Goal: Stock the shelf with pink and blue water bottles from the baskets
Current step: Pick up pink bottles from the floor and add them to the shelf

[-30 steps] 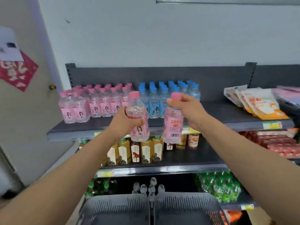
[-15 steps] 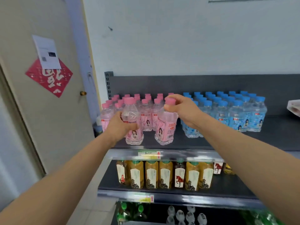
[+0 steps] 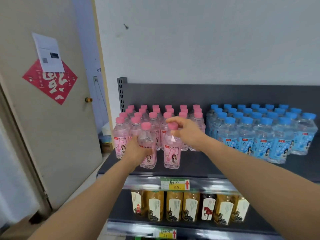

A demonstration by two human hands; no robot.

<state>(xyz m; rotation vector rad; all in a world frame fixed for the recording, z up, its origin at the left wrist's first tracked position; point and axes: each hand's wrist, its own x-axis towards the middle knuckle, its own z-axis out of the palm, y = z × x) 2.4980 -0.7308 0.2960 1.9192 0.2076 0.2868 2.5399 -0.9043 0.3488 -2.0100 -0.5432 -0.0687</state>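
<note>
While gripped, the pink-capped bottle (image 3: 146,138) reads PEACH SODA.

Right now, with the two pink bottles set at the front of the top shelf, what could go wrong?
1. The right hand touches the clear pink-capped plastic bottle only at its cap; a push there could tip it.
2. The left hand grips a second pink-capped bottle close to the dark grey metal shelf's front edge; an arm pulling back might knock it off.

Blurred writing on price tag (image 3: 174,184); shelf (image 3: 199,168) cut off at right edge
</note>
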